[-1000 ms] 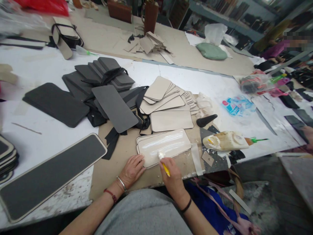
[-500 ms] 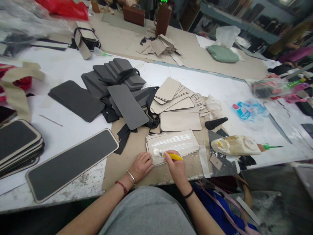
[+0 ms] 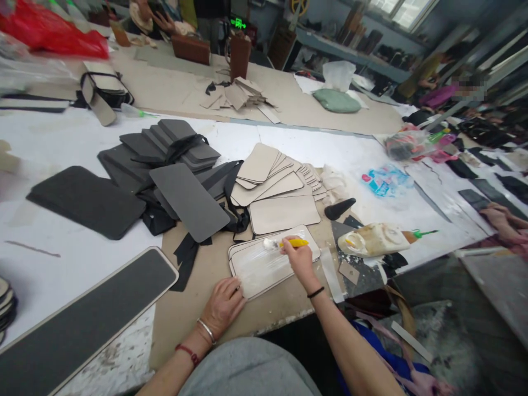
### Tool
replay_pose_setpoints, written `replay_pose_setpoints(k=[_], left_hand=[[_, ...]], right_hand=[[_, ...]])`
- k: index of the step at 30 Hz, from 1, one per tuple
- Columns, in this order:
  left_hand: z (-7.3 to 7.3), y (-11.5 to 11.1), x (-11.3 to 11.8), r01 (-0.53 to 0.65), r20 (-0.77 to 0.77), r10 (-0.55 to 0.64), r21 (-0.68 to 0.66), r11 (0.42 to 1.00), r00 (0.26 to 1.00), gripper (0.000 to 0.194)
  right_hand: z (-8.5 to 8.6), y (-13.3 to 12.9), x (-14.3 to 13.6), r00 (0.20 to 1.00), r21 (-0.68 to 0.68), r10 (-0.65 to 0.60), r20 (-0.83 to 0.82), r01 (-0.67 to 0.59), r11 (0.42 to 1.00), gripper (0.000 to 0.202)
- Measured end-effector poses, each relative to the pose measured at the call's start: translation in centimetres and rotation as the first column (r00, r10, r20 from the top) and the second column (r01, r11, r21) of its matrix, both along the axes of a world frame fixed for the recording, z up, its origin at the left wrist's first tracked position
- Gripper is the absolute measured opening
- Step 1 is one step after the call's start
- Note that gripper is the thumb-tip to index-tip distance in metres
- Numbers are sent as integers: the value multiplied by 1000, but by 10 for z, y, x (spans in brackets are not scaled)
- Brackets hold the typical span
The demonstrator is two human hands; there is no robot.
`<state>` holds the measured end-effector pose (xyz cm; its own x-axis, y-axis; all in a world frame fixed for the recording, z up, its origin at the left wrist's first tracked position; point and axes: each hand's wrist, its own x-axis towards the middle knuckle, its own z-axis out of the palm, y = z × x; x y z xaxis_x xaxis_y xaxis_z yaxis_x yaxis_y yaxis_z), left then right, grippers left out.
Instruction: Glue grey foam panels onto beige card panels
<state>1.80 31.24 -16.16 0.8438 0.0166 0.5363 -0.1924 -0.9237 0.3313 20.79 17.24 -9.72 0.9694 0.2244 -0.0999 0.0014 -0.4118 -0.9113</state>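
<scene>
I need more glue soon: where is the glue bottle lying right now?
The glue bottle lies on its side at the table's near edge, just right of the right hand, below the black cone-shaped tool.

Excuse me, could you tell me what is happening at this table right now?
A person is spreading glue on a beige panel with a yellow-handled brush held in the right hand. The left hand rests at the panel's near edge, steadying it. A glue bottle lies on its side to the right, and stacks of beige panels and dark pads sit behind.
</scene>
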Motion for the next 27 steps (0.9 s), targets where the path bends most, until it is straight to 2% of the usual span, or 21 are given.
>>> replay_pose_setpoints(k=[3, 6, 8, 11, 13, 15, 17, 18, 20, 23, 25, 27], left_hand=[[0, 0, 1, -2, 31, 1, 10, 1000, 1000, 10], [-1, 0, 1, 2, 38, -2, 14, 1000, 999, 10], [-1, 1, 1, 9, 38, -10, 14, 1000, 999, 10], [-1, 1, 1, 15, 49, -15, 4, 1000, 999, 10], [-2, 1, 1, 16, 58, -16, -7, 1000, 998, 11], [-3, 1, 2, 19, 62, -18, -13, 1000, 998, 11], [-4, 1, 2, 20, 64, -20, -13, 1000, 998, 11], [-4, 1, 2, 20, 63, -19, -11, 1000, 998, 11], [-4, 1, 2, 20, 62, -19, -5, 1000, 998, 11], [-3, 1, 1, 22, 55, -23, 7, 1000, 998, 12], [-3, 2, 1, 19, 49, -20, 12, 1000, 999, 12], [-3, 2, 1, 17, 45, -17, 13, 1000, 999, 12]], right_hand=[[5, -44, 45, 981, -113, -168, 92, 178, 977, 40], [14, -78, 61, 956, -223, -185, 229, 236, 946, 41], [17, -86, 52, 919, -317, -77, 387, 212, 924, 37], [18, -77, 11, 844, -414, 129, 520, 117, 903, 29], [18, -60, -26, 829, -400, 214, 516, 12, 917, 24], [21, -45, -59, 829, -336, 299, 474, -143, 931, 18], [25, -39, -74, 834, -268, 338, 436, -239, 933, 13], [28, -42, -74, 838, -253, 322, 440, -228, 940, 12], [29, -57, -59, 835, -274, 238, 497, -109, 956, 12], [22, -87, -26, 776, -351, 172, 607, 67, 934, 18], [15, -99, -16, 754, -399, 193, 627, 99, 911, 21], [12, -100, -21, 759, -436, 246, 603, 55, 898, 21]])
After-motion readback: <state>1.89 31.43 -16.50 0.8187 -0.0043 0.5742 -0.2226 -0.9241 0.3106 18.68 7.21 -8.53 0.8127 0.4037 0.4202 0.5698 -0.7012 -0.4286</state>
